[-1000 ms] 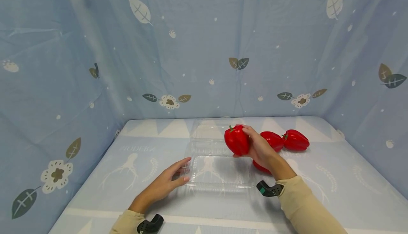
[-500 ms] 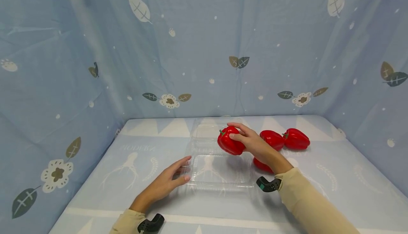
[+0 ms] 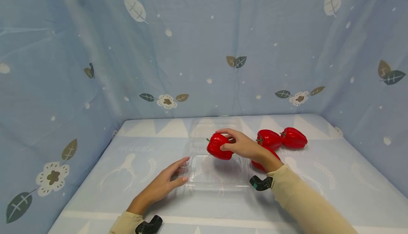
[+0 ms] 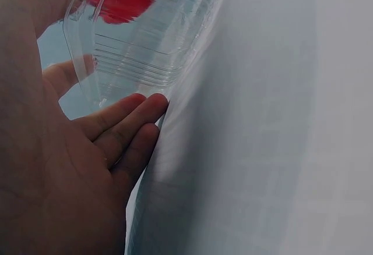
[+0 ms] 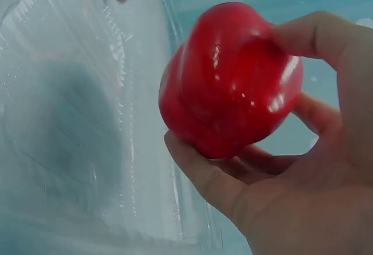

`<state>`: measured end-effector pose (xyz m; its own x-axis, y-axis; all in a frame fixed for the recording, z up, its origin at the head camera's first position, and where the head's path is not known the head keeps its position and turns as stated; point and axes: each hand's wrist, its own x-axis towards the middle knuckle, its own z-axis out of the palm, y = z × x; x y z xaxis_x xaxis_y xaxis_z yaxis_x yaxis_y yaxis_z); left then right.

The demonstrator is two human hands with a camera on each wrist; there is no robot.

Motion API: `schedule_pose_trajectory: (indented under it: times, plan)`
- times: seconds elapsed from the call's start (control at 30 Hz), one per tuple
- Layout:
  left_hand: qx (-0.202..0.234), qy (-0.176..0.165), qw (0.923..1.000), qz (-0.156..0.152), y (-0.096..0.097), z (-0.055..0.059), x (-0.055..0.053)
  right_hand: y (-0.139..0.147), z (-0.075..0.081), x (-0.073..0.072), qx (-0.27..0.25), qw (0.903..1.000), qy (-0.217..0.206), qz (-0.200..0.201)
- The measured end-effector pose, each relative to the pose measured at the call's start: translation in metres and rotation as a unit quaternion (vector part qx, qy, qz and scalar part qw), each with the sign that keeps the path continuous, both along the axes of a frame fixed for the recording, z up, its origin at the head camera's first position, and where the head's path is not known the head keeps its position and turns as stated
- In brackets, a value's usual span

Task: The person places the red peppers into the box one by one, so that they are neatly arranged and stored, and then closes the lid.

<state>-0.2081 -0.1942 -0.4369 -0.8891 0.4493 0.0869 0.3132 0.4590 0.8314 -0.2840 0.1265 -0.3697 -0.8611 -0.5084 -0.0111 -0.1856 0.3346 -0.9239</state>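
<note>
A red bell pepper with a green stem is in my right hand, its thumb and fingers gripping the sides. The pepper hangs above a clear plastic clamshell container that lies open, lid part toward the back. In the right wrist view the held pepper appears apart from the container, whose base bears a dark shadow. My left hand rests at the container's left side, fingers extended. The left wrist view shows its fingers by the ridged wall of the container; firm contact is hard to tell.
More red bell peppers lie right of the container: one beside another toward the back, and a third partly hidden by my right hand and wrist. A patterned blue curtain encloses the table at the back and sides.
My right hand has carried the pepper left and slightly lower over the container, turning it so the stem points left. The left hand stays at the container's side.
</note>
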Motion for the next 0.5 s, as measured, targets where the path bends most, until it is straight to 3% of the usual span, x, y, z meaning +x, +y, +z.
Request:
schedule_pose_trajectory:
  times: [0.5]
  plan:
    - [-0.014,0.004,0.9999,0.009,-0.0013,-0.0045,-0.0031,-0.0115,-0.0019,0.0004,0.072,0.9956,0.052,0.028]
